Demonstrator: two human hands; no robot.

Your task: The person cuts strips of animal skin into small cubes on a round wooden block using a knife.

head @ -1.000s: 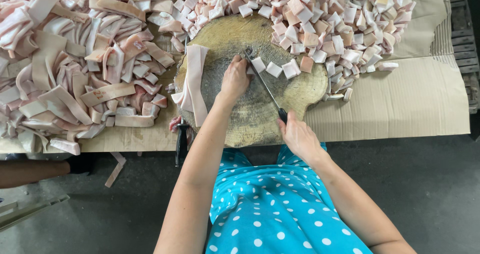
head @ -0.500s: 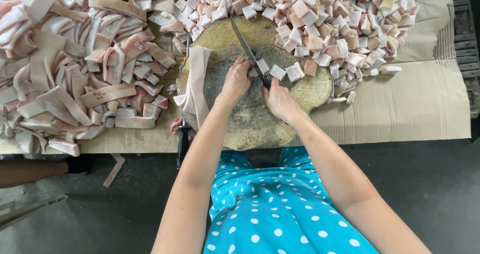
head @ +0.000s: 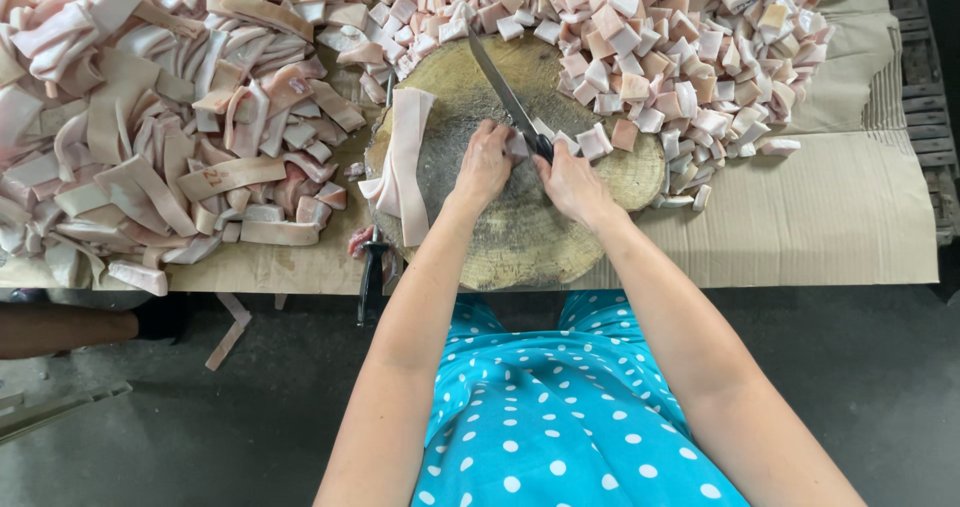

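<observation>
The right hand [head: 572, 182] is closed around the dark handle of a knife [head: 508, 95], whose blade slants up and to the left across a round wooden block [head: 520, 232]. The left hand [head: 484, 164] lies just beside it, fingers curled down on a small pale piece at the blade's heel; whether it pinches or only presses that piece cannot be told. A long pale strip [head: 405, 162] hangs over the block's left edge. Cut cubes [head: 650, 37] are heaped beyond and to the right of the block, and uncut strips [head: 150, 117] are piled to the left. All rest on flattened brown cardboard [head: 820, 217] covering the surface. A dark tool [head: 372, 267] lies at the surface's near edge, left of the block.
</observation>
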